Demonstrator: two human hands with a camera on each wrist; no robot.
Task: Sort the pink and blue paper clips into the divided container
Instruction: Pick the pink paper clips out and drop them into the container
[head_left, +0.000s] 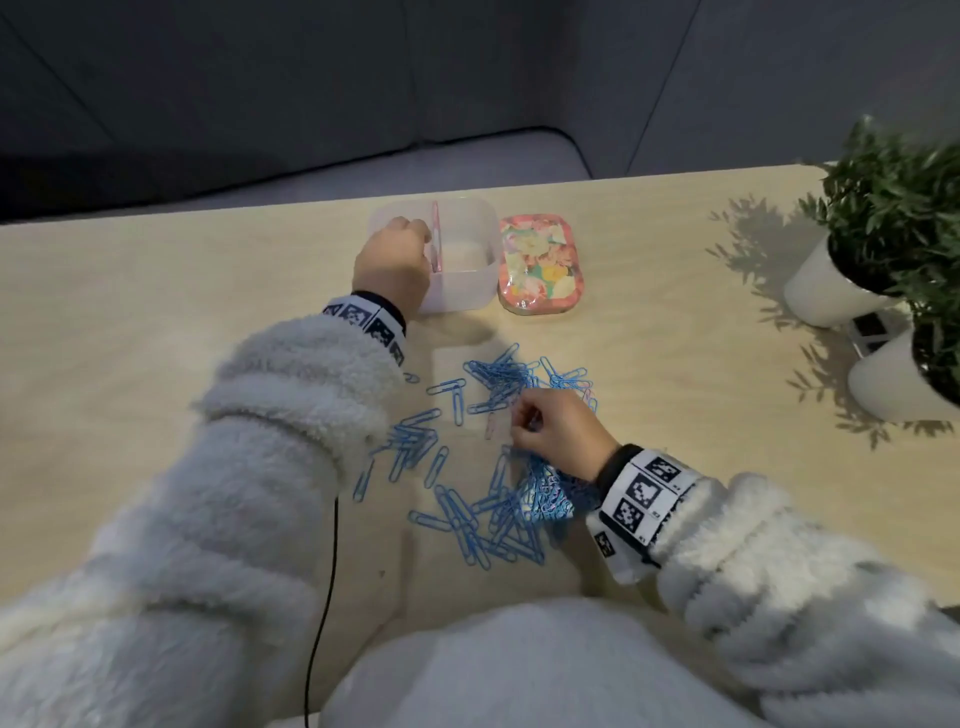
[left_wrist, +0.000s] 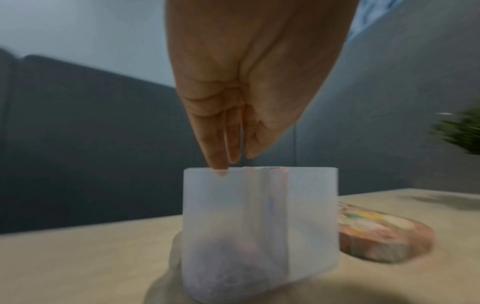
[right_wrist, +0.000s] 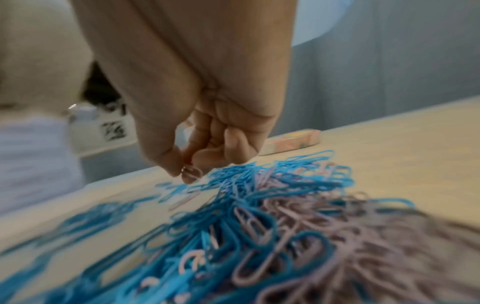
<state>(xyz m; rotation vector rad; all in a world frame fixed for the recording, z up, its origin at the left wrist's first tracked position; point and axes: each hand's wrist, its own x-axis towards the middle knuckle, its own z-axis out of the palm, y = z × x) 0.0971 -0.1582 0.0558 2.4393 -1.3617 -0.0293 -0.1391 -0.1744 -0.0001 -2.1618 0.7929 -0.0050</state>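
Observation:
A translucent divided container (head_left: 462, 297) (left_wrist: 311, 216) stands at the table's far side, with a pink divider (head_left: 435, 234) down its middle. My left hand (head_left: 415, 234) (left_wrist: 228, 162) hangs over its left compartment, fingers straight and pointing down, one fingertip dipping just inside the rim; I see nothing in it. Something pinkish lies blurred at the bottom of that compartment. A scattered pile of blue and pink paper clips (head_left: 498, 499) (right_wrist: 259, 226) covers the table's middle. My right hand (head_left: 522, 421) (right_wrist: 185, 174) pinches a pink paper clip (right_wrist: 192, 172) between thumb and fingers just above the pile.
A floral lid (head_left: 540, 265) (left_wrist: 381, 232) (right_wrist: 293, 142) lies right of the container. Two potted plants in white pots (head_left: 841, 280) (head_left: 904, 374) stand at the far right. A black cable (head_left: 327, 571) runs off the near edge. Bare wooden table (head_left: 156, 312) lies to the left.

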